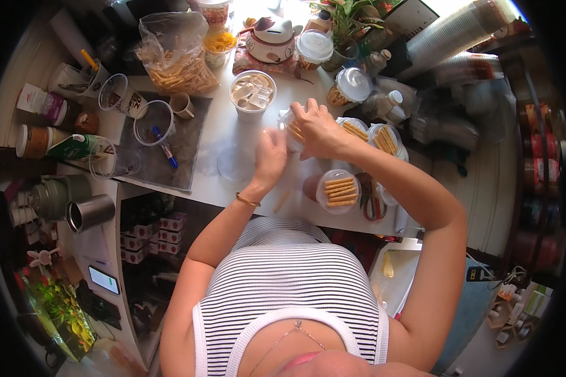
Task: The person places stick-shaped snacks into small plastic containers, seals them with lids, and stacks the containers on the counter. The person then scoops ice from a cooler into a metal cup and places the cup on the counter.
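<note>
My right hand (318,129) is over a plastic cup with breadsticks (294,131), its fingers at the rim; whether it grips the cup is unclear. Close to that cup's left side is my left hand (270,153), blurred, its fingers bent. A plastic cup of iced drink (253,96) stands beyond my left hand. More breadsticks lie on a round clear lid (339,192) nearer my body, and others are on cups (384,140) to the right. A clear round lid (233,162) appears to lie on the white table (207,188), left of my left hand.
Red-handled scissors (373,207) lie at the table's front right. On the left, a grey mat (184,155) holds clear cups and a blue marker (165,146). Behind stand a bag of breadsticks (179,70) and a ceramic cat figure (271,42). Bottles (382,104) are at right.
</note>
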The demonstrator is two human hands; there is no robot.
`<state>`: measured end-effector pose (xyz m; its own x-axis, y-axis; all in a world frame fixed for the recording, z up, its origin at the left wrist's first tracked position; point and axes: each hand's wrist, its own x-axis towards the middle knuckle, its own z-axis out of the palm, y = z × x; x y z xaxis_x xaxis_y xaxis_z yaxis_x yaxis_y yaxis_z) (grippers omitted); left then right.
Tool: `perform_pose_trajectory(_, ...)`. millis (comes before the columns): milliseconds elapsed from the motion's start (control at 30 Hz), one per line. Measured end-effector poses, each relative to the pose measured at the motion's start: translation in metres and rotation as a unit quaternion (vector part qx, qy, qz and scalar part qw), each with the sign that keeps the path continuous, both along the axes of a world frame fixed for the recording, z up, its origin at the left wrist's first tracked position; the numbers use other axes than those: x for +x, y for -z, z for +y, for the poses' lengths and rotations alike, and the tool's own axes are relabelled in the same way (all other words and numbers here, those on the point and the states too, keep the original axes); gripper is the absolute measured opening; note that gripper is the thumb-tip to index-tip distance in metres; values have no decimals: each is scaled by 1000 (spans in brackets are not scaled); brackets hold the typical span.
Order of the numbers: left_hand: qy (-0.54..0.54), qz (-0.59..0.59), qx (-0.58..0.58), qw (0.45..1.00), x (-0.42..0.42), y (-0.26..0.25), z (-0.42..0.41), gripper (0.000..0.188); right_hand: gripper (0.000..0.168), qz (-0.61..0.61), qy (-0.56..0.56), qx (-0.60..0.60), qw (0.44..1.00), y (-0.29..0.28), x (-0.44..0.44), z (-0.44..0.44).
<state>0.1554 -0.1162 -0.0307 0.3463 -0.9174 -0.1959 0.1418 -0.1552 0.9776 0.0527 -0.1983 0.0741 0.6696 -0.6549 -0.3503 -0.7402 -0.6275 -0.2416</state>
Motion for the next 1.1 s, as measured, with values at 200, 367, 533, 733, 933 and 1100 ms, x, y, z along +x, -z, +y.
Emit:
perform_pose_trajectory(200,9,3,17,1000,7,-4,-4,29,91,13,27,29,999,2,7,0)
perform_pose_trajectory(367,13,78,9,997,4,-10,-2,28,80,-10,16,15,1000,5,7,-1)
perform_pose_trajectory(533,-7,-48,-10,999,4,-14,-2,27,70,-50,13,-31,998,13,3,1)
perform_pose_trajectory(733,48,-124,-26,991,17,-5,-16,21,66,-72,26,-63,995,18,2,7)
perform_pose_trajectory(933,126,160,96,974,25,-8,-21,13,52,-130,-17,-117,984,24,1,1)
perform_pose_trajectory(1100,38,80,62,994,17,18,20,20,44,-180,-30,-165,969,38,3,-10)
